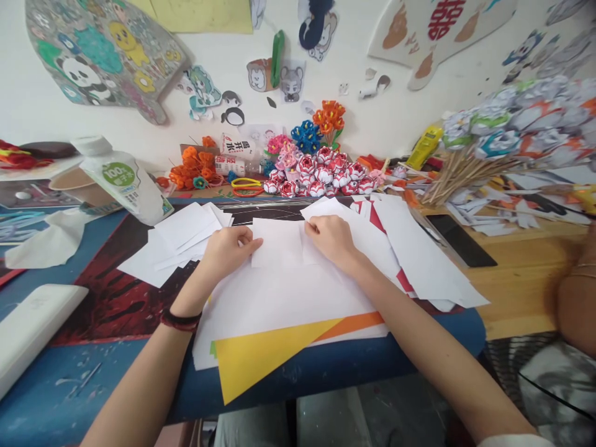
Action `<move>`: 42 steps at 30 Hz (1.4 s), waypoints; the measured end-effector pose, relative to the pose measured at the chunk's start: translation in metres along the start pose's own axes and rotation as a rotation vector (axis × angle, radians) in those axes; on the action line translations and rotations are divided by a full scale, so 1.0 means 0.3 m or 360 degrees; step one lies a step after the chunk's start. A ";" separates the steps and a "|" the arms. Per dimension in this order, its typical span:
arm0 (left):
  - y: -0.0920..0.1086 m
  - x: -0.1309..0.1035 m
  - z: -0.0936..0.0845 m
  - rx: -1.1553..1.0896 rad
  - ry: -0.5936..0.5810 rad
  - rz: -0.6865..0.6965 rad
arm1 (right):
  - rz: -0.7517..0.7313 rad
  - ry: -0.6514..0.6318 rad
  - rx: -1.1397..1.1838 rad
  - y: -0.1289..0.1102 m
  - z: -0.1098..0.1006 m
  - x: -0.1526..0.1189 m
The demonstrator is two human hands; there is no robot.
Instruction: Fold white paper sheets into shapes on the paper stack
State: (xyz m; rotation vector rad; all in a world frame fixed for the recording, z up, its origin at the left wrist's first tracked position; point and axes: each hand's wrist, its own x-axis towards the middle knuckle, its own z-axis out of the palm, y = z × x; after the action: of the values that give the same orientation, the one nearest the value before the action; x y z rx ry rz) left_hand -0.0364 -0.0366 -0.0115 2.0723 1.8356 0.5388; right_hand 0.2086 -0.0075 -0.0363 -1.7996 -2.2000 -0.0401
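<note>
A small white piece of paper (277, 243) lies in front of me over a stack of larger white sheets (288, 298). At its left edge my left hand (229, 249) is closed, with thumb and finger pinching the paper. My right hand (331, 239) is curled closed at the paper's right side, where a crease or edge shows; its fingertips are partly hidden. Yellow paper (265, 357) and orange paper (349, 326) stick out from under the stack towards me. Cut white pieces (186, 226) lie loosely beyond my left hand.
More white sheets (414, 254) and a black phone (460, 239) lie to the right. A white bottle (123, 180) and a white power bank (37, 329) stand and lie at left. Paper flowers (326, 171) line the back. Another person's arm (577, 298) shows at far right.
</note>
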 end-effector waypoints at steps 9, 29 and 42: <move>-0.006 0.037 0.054 -0.0032 0.0227 -0.0149 | 0.0236 0.0252 0.0057 0.030 -0.038 0.012; 0.014 0.024 0.072 -0.0036 0.0029 -0.0226 | -0.0034 -0.0158 -0.0112 0.003 0.038 0.022; 0.008 -0.003 0.063 -0.0038 0.0006 -0.0233 | -0.0041 -0.0130 -0.0118 0.004 0.040 0.023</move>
State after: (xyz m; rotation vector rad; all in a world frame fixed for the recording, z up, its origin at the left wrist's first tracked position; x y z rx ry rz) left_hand -0.0253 -0.0378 -0.0271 1.9038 1.9539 0.5237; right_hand 0.2061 0.0019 -0.0464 -1.8427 -2.3070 -0.0556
